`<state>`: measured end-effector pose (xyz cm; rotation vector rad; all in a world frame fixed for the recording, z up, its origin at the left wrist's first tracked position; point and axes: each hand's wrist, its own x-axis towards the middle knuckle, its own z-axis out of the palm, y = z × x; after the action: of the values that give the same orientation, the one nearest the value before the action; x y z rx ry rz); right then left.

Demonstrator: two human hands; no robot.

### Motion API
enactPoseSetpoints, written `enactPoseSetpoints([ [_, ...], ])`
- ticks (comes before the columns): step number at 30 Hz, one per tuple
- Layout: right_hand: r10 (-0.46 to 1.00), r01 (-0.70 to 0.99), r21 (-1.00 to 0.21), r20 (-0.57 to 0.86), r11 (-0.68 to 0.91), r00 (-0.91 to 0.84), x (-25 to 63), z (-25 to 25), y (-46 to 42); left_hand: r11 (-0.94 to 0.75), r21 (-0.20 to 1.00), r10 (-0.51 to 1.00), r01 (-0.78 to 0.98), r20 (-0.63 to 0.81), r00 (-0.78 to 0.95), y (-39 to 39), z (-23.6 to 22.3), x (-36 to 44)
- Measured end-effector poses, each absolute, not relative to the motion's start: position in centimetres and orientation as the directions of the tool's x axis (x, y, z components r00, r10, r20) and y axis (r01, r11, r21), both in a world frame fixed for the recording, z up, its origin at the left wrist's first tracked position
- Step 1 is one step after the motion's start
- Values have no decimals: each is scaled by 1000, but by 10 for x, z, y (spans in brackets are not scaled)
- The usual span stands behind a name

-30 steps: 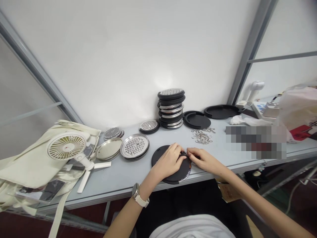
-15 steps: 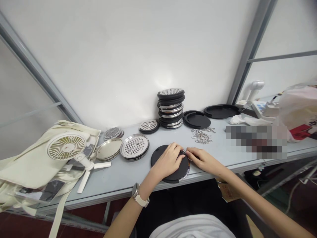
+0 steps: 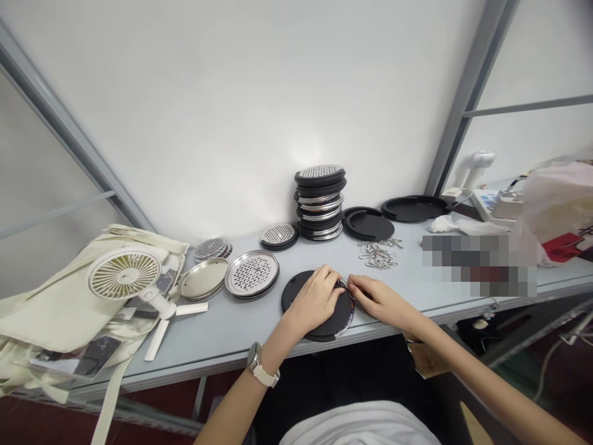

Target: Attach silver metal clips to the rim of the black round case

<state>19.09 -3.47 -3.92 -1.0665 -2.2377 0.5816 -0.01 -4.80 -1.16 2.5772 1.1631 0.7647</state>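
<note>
A black round disc (image 3: 331,324) with a shiny metal and patterned edge showing at its right lies flat near the table's front edge. My left hand (image 3: 317,293) lies over it, its fingers bent around the upper right rim. At that same rim, the fingertips of my right hand (image 3: 375,296) pinch a small shiny metal piece (image 3: 343,283), mostly hidden between the two hands. Beyond my right hand is a loose heap of small silver wire clips (image 3: 377,254). To the left of the disc, round perforated metal grater plates (image 3: 252,274) lie stacked.
Behind stands a tall stack of black-and-metal discs (image 3: 320,204), with one perforated disc (image 3: 278,235) beside it. Black round trays (image 3: 369,224) lie to its right. Plain metal discs (image 3: 204,278), a small white fan (image 3: 124,275) and a cream bag (image 3: 50,303) are at left; a plastic bag (image 3: 551,204) is at right.
The black disc has shifted very slightly to the left. The metal piece shows a little more between my fingers; both hands stay in nearly the same place.
</note>
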Motion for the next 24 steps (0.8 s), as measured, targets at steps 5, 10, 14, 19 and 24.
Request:
enactPoseSetpoints([
  [5,825,560,-623,289,547,-485,190,-38,-35,-654,379,756,655,365,544,-48,-12,0],
  [10,822,556,-623,286,550,-493,189,-38,-35,-650,390,759,652,364,539,-48,-13,-1],
  [14,812,541,-625,296,563,-503,190,-39,-34,-651,395,758,648,372,535,-47,-14,-1],
  [19,803,530,-624,303,574,-512,190,-40,-32,-657,391,754,645,375,540,-46,-14,-1],
  [24,805,529,-626,307,573,-508,190,-40,-33,-660,420,751,623,381,539,-46,-16,-1],
])
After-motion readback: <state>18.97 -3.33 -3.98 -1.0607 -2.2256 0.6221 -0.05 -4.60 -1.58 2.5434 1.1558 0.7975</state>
